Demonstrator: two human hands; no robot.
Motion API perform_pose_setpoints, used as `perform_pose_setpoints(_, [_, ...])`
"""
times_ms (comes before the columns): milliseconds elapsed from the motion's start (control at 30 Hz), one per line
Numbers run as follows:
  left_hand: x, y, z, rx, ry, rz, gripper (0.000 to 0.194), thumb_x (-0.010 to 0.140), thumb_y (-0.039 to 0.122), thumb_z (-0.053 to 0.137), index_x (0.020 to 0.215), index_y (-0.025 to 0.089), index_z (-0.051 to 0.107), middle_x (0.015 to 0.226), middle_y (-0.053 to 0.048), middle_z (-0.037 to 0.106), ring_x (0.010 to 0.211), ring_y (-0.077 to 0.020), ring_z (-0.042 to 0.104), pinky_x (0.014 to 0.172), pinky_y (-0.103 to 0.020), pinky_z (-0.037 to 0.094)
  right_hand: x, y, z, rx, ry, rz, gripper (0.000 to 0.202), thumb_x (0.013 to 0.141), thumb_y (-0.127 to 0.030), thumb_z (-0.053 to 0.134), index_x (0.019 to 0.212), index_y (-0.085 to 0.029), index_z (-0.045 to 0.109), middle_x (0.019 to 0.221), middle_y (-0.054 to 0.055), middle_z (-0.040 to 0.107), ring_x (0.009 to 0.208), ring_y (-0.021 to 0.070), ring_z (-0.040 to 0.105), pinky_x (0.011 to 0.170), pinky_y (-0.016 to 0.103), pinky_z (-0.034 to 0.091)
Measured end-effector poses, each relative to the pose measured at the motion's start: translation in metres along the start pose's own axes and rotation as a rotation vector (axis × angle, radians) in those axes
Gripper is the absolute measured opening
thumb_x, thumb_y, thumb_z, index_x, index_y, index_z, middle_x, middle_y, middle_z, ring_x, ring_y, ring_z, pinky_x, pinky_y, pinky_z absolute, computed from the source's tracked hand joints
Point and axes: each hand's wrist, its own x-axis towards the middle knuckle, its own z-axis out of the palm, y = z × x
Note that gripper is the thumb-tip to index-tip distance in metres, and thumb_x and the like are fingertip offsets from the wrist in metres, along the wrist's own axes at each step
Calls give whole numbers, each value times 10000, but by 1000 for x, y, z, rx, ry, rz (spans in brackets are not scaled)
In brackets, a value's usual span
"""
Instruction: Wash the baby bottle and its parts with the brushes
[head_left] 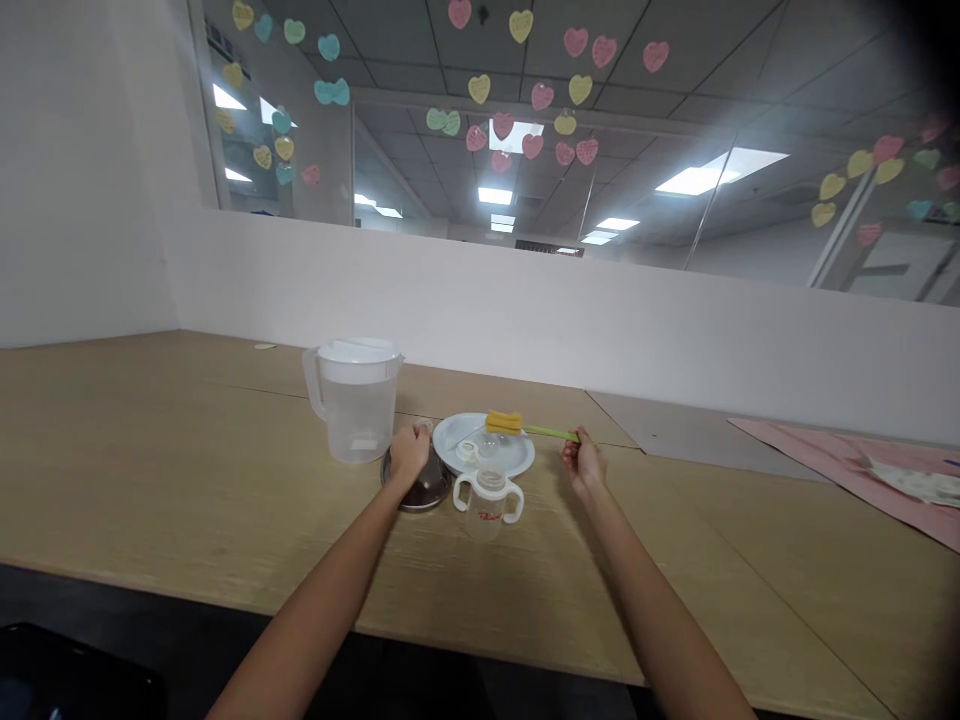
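Yellow-headed sponge brush (504, 423), slim green handle (551, 433) in a pinch of the right fingers (578, 446), left fingers (418, 437) unclear

1. My left forearm (319, 608): bare, reaching forward and inward.
2. My left hand (409, 456): back uppermost, curled; its exact grip I cannot make out.
3. My right forearm (654, 595): bare, slanting forward and inward.
4. My right hand (585, 464): closed in a grip, well apart from its fellow.

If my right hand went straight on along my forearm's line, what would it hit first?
The right hand would probably meet the white wall first; the way there looks free, with the white plate just left of that line, though depth is hard to judge.
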Motion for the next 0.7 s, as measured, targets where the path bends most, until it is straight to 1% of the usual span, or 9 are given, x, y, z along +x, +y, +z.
perform_pose_setpoints(100, [0,-3,-3,122,-49,-18,365,782,345,344,656,143,621,698,-152,640,702,-246,606,602,-306,401,1,2,-1,-15,22,-60,156,761,-271,515,659,-156,486,409,-63,448,334,45,382,309,145,324])
perform_pose_setpoints(167, [0,-3,-5,191,-64,-12,361,770,361,368,667,131,628,714,-168,639,717,-262,607,609,-318,402,3,4,-1,-39,31,-138,196,739,-326,538,656,-154,493,403,-67,444,331,48,381,310,156,324])
perform_pose_setpoints(267, [-2,-1,-9,267,-67,20,353,761,368,394,683,117,629,729,-177,633,744,-273,602,635,-331,401,6,8,-2,-105,36,-276,286,697,-435,561,654,-158,502,399,-70,443,325,53,385,316,169,326])
perform_pose_setpoints(333, [-3,0,-12,298,-50,53,338,769,354,389,739,115,626,785,-176,629,810,-277,586,676,-340,397,7,11,-3,-158,7,-354,328,676,-483,562,669,-159,515,404,-70,452,323,56,392,318,174,325])
perform_pose_setpoints(433, [-6,5,-16,337,59,204,309,791,313,368,849,119,601,884,-161,607,902,-268,541,740,-346,382,5,13,-2,-233,-70,-432,361,661,-511,566,700,-152,547,423,-61,475,329,59,403,318,175,311])
perform_pose_setpoints(500, [-8,10,-18,321,127,357,290,811,291,351,867,133,588,878,-138,599,891,-246,529,760,-338,373,2,13,0,-270,-118,-451,380,656,-523,567,711,-147,565,430,-55,483,333,57,405,320,173,306])
perform_pose_setpoints(533, [-10,14,-18,289,136,427,285,821,288,343,859,144,585,859,-122,600,871,-235,527,764,-334,371,0,13,1,-282,-137,-455,390,653,-531,566,710,-145,570,429,-55,482,333,57,404,321,173,305])
perform_pose_setpoints(600, [-15,20,-18,199,88,544,283,836,301,335,843,168,585,838,-91,605,849,-215,520,781,-328,363,-3,14,2,-299,-167,-450,407,649,-546,563,699,-143,572,423,-55,474,330,56,399,320,173,304])
perform_pose_setpoints(700, [-22,27,-15,77,-83,696,297,839,340,348,839,182,600,855,-69,615,856,-198,512,810,-326,354,-3,15,2,-320,-189,-433,429,645,-570,553,672,-141,561,412,-56,459,318,55,387,305,174,297])
